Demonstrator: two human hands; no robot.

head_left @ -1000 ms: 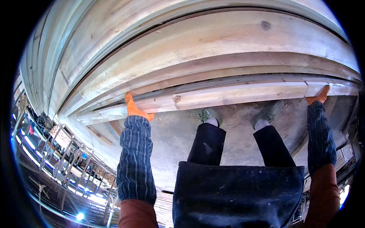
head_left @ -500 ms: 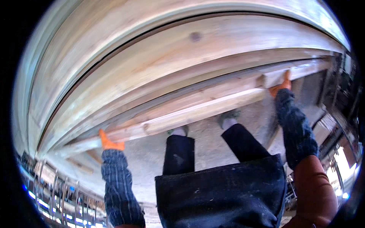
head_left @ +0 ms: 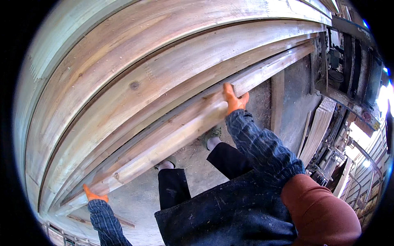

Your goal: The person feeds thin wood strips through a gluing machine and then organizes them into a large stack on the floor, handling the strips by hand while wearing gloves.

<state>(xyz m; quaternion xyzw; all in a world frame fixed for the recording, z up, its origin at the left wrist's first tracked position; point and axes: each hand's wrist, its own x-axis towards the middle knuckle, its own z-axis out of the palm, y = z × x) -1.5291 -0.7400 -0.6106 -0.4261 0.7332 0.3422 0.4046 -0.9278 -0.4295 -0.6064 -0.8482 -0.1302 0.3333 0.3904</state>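
A long, pale wooden board (head_left: 168,153) runs slantwise in front of me, from the lower left up to the upper right. My left hand (head_left: 96,195), in an orange glove, grips its lower edge near the left end, thumb up against the wood. Further right, my right hand (head_left: 235,99), gloved the same, is closed round the edge beside a zigzag joint (head_left: 234,88). The fingers of both hands are partly hidden by the board. Behind it rises a stack of broad wooden boards (head_left: 180,57), one with a dark knot.
Loose wooden strips (head_left: 318,129) lie on the right, close to machinery (head_left: 324,162). A dark metal frame (head_left: 355,61) stands at the far right. Under the board, the dusty concrete floor (head_left: 141,201) bears my feet and a wooden piece (head_left: 277,98).
The view has swung to the right, bringing more machinery into sight. My right hand now sits nearer the middle of the picture; both hands still grip the board.
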